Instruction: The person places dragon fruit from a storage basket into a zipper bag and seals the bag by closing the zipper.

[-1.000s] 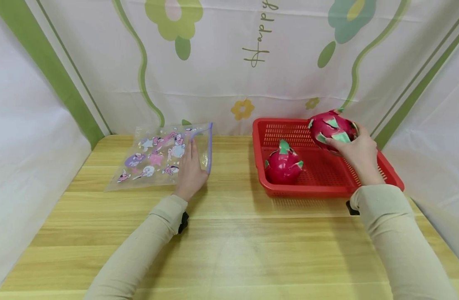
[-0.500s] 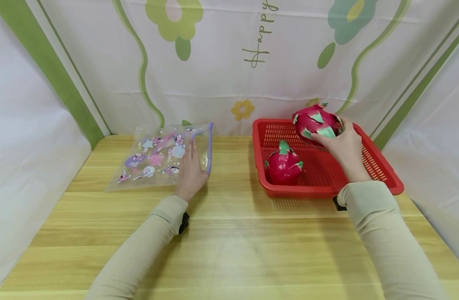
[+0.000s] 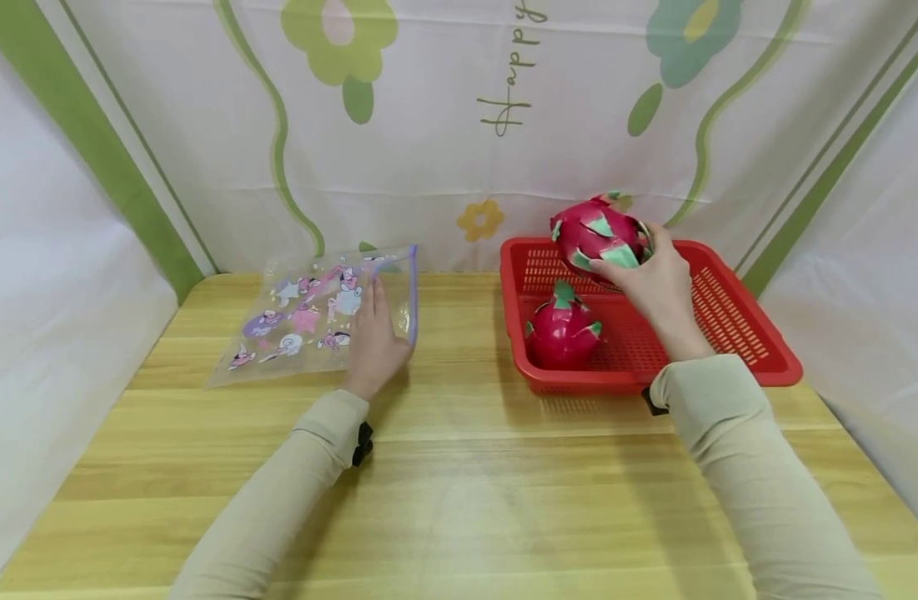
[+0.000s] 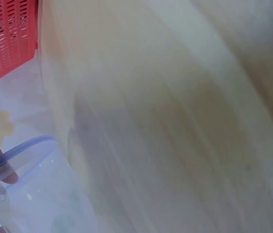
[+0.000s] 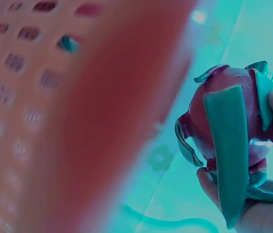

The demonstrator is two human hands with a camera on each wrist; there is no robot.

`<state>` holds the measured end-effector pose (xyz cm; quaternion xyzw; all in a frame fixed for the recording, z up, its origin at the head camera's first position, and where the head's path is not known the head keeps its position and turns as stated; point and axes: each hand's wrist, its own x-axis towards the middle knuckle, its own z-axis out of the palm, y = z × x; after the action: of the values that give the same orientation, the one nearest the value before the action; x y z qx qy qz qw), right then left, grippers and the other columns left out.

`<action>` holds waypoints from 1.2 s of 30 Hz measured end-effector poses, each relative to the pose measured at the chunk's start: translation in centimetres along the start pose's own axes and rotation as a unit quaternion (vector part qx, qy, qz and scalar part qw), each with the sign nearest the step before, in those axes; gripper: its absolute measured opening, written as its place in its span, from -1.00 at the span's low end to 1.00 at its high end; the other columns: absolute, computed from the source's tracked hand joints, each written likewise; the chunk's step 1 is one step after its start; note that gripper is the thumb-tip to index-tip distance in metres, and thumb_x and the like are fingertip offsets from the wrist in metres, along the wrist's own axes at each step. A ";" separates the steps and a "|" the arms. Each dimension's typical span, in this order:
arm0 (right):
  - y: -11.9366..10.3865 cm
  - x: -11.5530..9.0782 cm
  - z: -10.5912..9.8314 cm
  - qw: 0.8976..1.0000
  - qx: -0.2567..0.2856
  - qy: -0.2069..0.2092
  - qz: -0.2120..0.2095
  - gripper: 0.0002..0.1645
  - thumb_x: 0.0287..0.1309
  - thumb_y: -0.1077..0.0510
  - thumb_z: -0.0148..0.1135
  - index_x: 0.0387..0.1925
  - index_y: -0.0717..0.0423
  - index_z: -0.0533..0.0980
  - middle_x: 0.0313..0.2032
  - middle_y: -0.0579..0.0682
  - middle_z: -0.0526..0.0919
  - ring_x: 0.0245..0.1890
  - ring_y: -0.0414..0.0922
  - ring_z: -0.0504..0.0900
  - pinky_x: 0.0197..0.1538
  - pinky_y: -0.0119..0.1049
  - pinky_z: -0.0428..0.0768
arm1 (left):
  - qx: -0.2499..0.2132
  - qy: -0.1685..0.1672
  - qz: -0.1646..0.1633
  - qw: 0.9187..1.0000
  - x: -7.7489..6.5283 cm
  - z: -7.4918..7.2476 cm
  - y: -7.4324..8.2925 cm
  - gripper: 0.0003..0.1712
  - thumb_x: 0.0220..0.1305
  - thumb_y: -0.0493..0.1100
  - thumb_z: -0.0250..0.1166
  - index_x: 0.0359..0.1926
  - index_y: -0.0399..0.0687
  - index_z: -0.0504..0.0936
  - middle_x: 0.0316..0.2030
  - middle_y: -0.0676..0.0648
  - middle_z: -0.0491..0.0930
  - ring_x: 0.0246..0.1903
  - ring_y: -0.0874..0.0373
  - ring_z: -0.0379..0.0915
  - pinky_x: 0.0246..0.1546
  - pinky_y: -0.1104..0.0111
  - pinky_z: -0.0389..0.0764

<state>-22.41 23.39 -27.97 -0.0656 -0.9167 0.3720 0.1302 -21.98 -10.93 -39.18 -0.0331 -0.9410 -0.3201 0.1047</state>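
Observation:
My right hand [image 3: 657,287] grips a dragon fruit [image 3: 595,233], red with green scales, in the air above the left part of the red basket [image 3: 729,379]. The right wrist view shows fingers and thumb round the same dragon fruit [image 5: 228,116]. A second dragon fruit [image 3: 562,335] sits inside the basket at its left end. On the left, my left hand [image 3: 376,343] holds the clear zipper bag [image 3: 278,362] near its purple-edged mouth. Close up, the bag's zipper edge [image 4: 27,144] crosses the left fingers, and a white slider sits beside them. Part of the left thumb is hidden.
The wooden table [image 3: 459,492] runs under everything, with bare boards between bag and basket. A white cloth [image 3: 398,150] printed with flowers hangs behind. The basket's rim and slotted wall [image 5: 24,121] stand close to the right wrist camera.
My right hand has carried the dragon fruit leftward and slightly up, from the basket's right side to above the other fruit. The left hand and the bag stay in place.

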 end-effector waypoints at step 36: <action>-5.4 -2.3 3.7 0.996 0.022 -0.069 -0.054 0.04 -0.07 -0.23 0.40 0.40 -0.11 0.13 0.29 0.10 0.39 0.18 0.10 0.40 0.15 0.16 0.52 | -0.041 -0.002 -0.011 0.999 0.5 -1.1 0.4 0.31 -0.21 -0.52 0.17 0.49 -0.13 -0.43 0.51 -0.13 -0.44 0.51 -0.15 -0.35 0.46 -0.15 -0.21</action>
<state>-21.41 16.54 -27.16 0.0122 -0.9174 0.3881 0.0877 -22.20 -11.29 -37.98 -0.0279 -0.9276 -0.3592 0.0983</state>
